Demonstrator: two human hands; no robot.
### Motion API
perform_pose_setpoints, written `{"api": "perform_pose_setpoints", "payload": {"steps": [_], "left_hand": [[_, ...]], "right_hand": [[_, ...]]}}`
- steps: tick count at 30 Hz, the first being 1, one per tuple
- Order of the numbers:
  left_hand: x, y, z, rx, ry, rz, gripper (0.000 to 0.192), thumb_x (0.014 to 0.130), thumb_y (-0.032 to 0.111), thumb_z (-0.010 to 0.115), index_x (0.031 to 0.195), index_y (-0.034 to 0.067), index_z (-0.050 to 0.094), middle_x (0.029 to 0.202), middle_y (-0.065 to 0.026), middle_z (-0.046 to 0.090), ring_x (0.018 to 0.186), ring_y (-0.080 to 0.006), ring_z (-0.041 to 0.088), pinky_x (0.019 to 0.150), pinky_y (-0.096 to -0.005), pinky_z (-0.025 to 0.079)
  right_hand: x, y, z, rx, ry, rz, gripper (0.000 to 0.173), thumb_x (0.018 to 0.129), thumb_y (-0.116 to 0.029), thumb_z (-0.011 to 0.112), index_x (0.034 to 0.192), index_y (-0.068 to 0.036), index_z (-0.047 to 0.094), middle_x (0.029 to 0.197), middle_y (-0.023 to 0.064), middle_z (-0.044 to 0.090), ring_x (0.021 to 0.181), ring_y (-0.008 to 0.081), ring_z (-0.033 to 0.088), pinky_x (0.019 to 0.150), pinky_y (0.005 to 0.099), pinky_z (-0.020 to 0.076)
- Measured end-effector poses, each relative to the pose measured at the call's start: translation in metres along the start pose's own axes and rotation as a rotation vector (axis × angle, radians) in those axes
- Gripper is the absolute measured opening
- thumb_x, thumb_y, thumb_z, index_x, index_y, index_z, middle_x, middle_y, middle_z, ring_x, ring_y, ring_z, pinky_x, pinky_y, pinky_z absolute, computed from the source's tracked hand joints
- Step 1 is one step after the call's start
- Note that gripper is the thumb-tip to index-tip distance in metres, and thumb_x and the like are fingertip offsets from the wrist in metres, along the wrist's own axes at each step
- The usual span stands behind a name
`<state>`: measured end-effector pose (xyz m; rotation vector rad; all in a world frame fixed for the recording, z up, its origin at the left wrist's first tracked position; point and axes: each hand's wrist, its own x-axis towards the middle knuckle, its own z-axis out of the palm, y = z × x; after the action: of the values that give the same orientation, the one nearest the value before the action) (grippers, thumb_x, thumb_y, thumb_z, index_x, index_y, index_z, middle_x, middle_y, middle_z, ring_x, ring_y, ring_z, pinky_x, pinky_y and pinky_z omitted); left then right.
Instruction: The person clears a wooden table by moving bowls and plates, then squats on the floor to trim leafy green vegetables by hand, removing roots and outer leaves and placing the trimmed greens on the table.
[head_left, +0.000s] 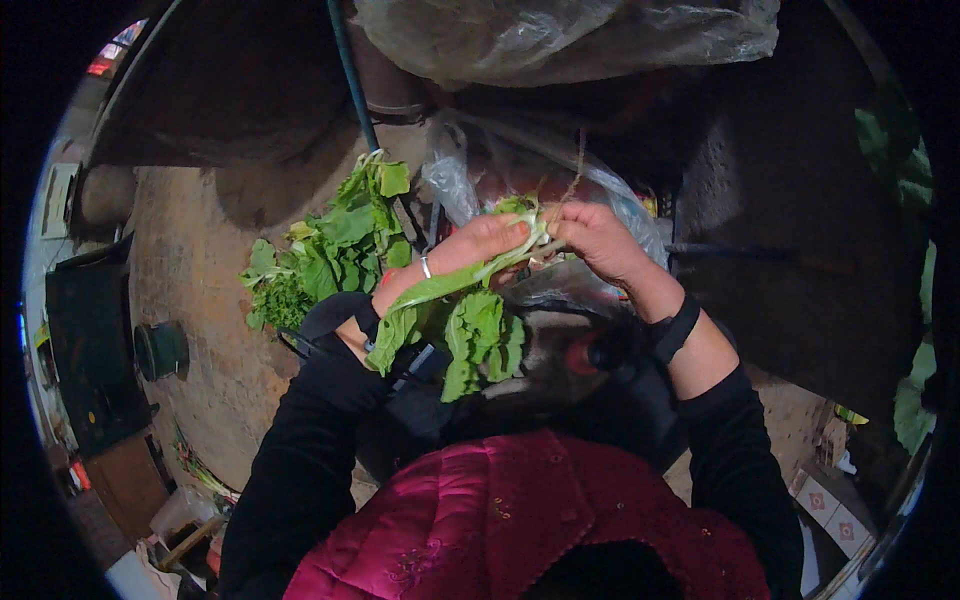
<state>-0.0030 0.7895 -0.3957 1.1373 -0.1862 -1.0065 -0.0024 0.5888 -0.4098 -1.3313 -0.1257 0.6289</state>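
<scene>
My left hand (484, 241) grips the pale stalks of a leafy green vegetable (427, 294), whose broad leaves hang down over my left wrist and lap. At the root end, my right hand (589, 232) pinches with thumb and fingers; a thin stringy strand rises just above it. Exactly what the right fingertips hold is too small to tell. Below and behind both hands lies an open clear plastic bag (454, 176), with some bits of greens and coloured items dimly visible inside. To the left rests a pile of similar leafy greens (337, 247).
A blue-green pole (352, 75) slants down behind the pile. Clear plastic sheeting (570, 37) hangs at the top. On the floor at left stand a dark green box (94, 352) and a small green container (160, 351). Patterned boxes (829, 514) sit at lower right.
</scene>
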Motion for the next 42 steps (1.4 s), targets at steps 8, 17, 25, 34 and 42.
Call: {"api": "perform_pose_setpoints", "payload": {"steps": [8, 17, 25, 34, 42], "left_hand": [[0.012, -0.004, 0.005, 0.037, 0.056, 0.131, 0.023, 0.082, 0.014, 0.057, 0.099, -0.001, 0.054, 0.085, -0.0043, 0.057, 0.072, -0.0118, 0.055, 0.067, -0.0232, 0.045], [0.011, 0.002, -0.002, 0.016, -0.010, 0.046, 0.018, 0.081, 0.016, 0.059, 0.092, 0.001, 0.055, 0.078, -0.0021, 0.055, 0.063, -0.0088, 0.051, 0.057, -0.0207, 0.042], [-0.004, 0.005, 0.000, -0.352, -0.351, -0.009, 0.024, 0.077, 0.015, 0.063, 0.093, 0.001, 0.053, 0.081, -0.0041, 0.055, 0.056, -0.0080, 0.045, 0.048, -0.0195, 0.037], [0.008, -0.006, -0.021, -0.571, -0.148, 0.262, 0.019, 0.086, 0.021, 0.052, 0.101, 0.010, 0.048, 0.071, -0.0009, 0.047, 0.055, -0.0083, 0.042, 0.047, -0.0207, 0.035], [0.022, -0.016, -0.042, -0.176, 0.365, 0.301, 0.036, 0.081, 0.016, 0.060, 0.113, 0.006, 0.049, 0.081, -0.0009, 0.054, 0.067, -0.0097, 0.052, 0.061, -0.0222, 0.043]], "right_hand": [[0.001, -0.003, 0.006, -0.404, 0.209, -0.310, 0.014, 0.080, -0.010, 0.054, 0.089, 0.000, 0.057, 0.082, 0.0042, 0.059, 0.075, 0.0134, 0.056, 0.068, 0.0248, 0.0442], [-0.001, -0.006, 0.012, -0.633, 0.259, -0.491, 0.013, 0.076, -0.007, 0.055, 0.087, 0.000, 0.056, 0.080, 0.0083, 0.058, 0.072, 0.0206, 0.057, 0.063, 0.0304, 0.0458], [-0.014, -0.018, 0.009, 0.496, -0.242, 0.014, 0.018, 0.083, -0.013, 0.049, 0.088, 0.002, 0.056, 0.078, 0.0075, 0.056, 0.071, 0.0165, 0.055, 0.070, 0.0292, 0.0459], [0.001, -0.023, -0.032, 0.791, -0.275, -0.138, 0.021, 0.083, -0.020, 0.049, 0.089, -0.001, 0.053, 0.082, 0.0084, 0.053, 0.076, 0.0180, 0.052, 0.070, 0.0305, 0.0449], [0.005, -0.012, -0.033, -0.769, 0.271, 0.074, 0.034, 0.076, -0.030, 0.061, 0.078, 0.003, 0.060, 0.075, 0.0109, 0.061, 0.063, 0.0189, 0.056, 0.062, 0.0297, 0.0444]]}}
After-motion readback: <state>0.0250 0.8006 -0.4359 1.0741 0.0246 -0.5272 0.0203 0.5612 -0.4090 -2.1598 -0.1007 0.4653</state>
